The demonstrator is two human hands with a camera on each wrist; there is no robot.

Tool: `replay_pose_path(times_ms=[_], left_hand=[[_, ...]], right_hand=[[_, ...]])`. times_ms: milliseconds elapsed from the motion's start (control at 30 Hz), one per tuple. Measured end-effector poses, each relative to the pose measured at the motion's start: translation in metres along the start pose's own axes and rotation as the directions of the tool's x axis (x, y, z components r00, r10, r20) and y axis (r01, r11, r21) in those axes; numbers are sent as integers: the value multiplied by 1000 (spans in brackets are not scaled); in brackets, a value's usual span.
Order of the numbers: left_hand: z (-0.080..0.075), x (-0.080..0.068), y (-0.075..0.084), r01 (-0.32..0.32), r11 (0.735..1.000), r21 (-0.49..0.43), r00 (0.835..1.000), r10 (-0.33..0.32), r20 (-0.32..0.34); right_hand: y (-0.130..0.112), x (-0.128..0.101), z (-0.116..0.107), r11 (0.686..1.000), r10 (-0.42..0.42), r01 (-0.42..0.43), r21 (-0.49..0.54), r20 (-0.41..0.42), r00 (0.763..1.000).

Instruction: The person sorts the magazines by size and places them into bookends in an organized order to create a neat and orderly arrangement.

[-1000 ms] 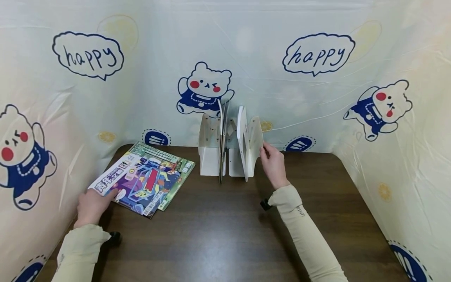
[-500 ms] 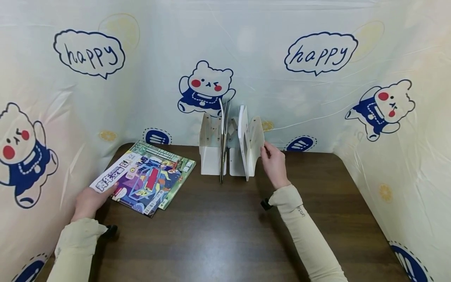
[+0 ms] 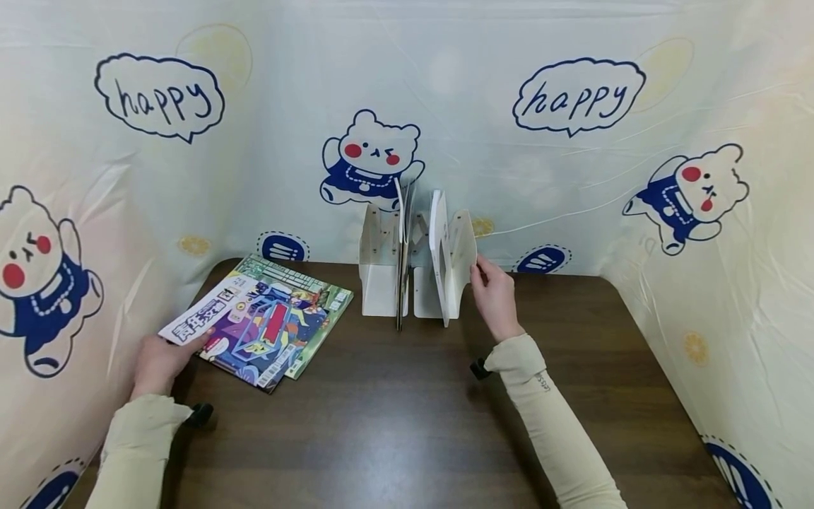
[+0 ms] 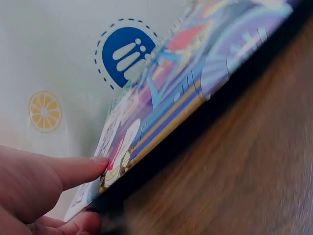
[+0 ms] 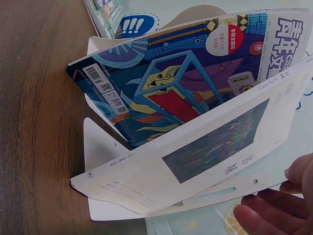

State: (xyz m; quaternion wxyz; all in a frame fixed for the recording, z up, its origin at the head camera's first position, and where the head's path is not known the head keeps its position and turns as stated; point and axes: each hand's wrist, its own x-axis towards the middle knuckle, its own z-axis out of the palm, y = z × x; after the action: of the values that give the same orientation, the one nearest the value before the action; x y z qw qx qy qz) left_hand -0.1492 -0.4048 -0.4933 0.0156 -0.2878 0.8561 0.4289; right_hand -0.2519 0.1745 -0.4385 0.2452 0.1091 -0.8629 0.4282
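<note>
My left hand (image 3: 159,364) pinches the near left corner of a purple magazine (image 3: 251,336), thumb on the cover and fingers beneath. A dark gap shows under that magazine's edge in the left wrist view. Partly covered by it lies a green magazine (image 3: 333,300). At the back middle stands a white folding book rack (image 3: 381,291). My right hand (image 3: 494,300) holds the outer edge of its right panel between thumb and fingers. Inside the rack, a white book (image 5: 132,178) leans by that panel, and another magazine with a similar purple cover (image 5: 166,88) stands left of it.
The brown wooden table (image 3: 381,410) has patterned cloth (image 3: 470,141) hanging along its back and both sides. The rack stands close to the back cloth, and the flat magazines lie near the left side.
My left hand has shifted slightly left at the purple magazine's corner, with its thumb reaching less far over the cover. My right hand and the rack stay in place.
</note>
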Motion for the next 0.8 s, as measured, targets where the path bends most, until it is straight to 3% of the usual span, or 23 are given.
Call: replay_pose_path(times_ms=[233,433,633,800], left_hand=[[4,0,1,31,983,-182,1000,-29,10],[6,1,3,48,939,-341,998,-33,49],[6,-5,6,96,852,-515,994,-56,93],[4,-8,9,146,788,-598,987,-76,141]], right_hand=[[1,-2,0,1000,11,-11,7,11,1000],[0,-3,-1,1000,13,-13,-4,11,1000],[1,-2,-1,1000,6,-6,-6,5,1000],[1,1,-1,1000,-8,8,-4,-5,1000]])
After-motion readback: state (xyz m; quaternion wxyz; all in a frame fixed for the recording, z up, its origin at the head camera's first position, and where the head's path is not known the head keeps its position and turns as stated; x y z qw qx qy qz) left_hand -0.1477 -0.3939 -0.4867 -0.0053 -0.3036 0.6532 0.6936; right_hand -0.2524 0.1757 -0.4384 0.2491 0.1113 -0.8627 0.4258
